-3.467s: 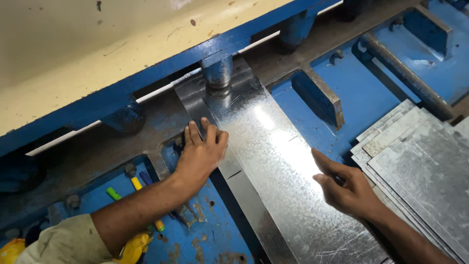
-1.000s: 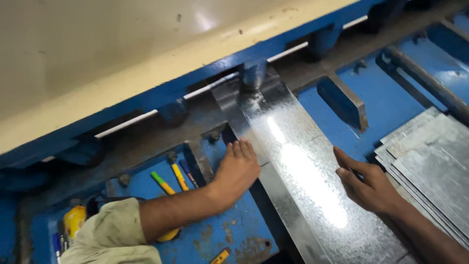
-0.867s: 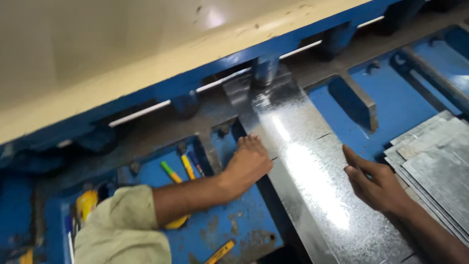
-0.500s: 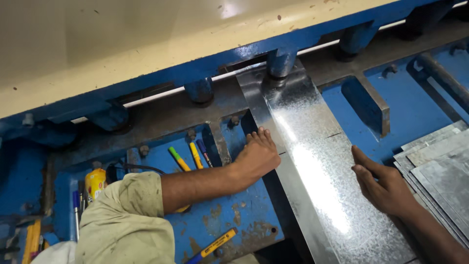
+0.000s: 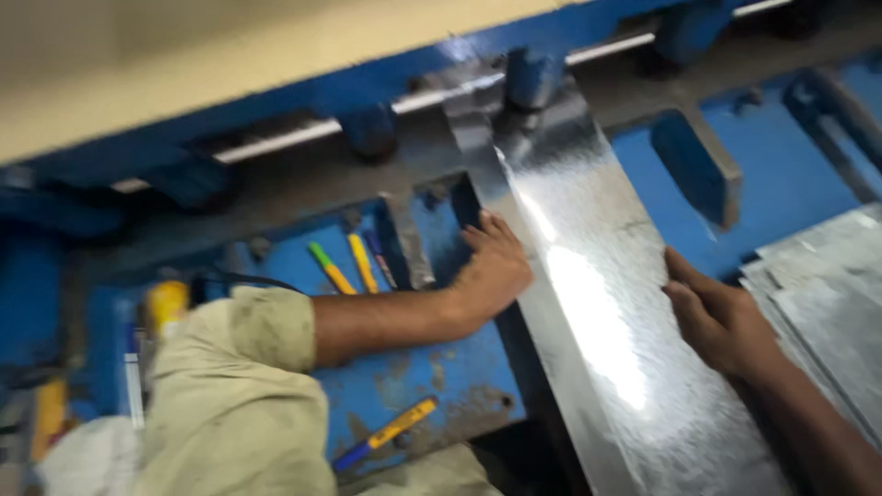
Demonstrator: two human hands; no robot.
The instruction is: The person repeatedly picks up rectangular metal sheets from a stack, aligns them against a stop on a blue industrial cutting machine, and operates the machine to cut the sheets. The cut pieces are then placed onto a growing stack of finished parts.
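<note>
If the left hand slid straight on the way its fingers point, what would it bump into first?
The left hand points up along the sheet's edge; first in line looks to be the blue clamp foot on the sheet, though depth is unclear.

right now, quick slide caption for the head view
Both hands, left hand and right hand, press the edges of a shiny metal sheet lying on a blue shearing machine.

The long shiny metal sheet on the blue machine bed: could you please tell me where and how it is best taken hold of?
Probably by its two long edges, one hand from each side. The metal sheet lies flat, long and narrow, its far end under the machine's blue hold-downs, so only the sides are free. The left hand already presses its left edge, the right hand its right. The edges look thin, so use flat palms.
</note>
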